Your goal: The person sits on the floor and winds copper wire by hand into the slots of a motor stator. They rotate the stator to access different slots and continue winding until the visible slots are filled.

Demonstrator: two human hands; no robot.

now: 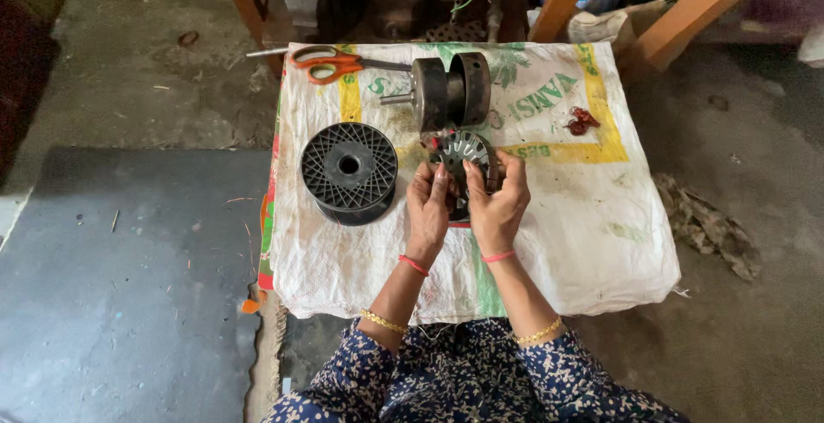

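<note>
A round slotted metal core (463,155) with radial teeth is held upright over the middle of a white woven sack (592,234) spread as a work surface. My left hand (427,204) grips its left side and my right hand (498,200) grips its right side, fingers reaching over the rim. Red bits of wire show at the core's top left. The lower part of the core is hidden behind my fingers.
A black plastic spool (349,170) lies left of my hands. Behind them sits a dark motor body with a shaft (446,91). Orange-handled scissors (330,63) lie at the back left, a small red wire clump (584,120) at the right. Wooden legs (695,11) stand behind.
</note>
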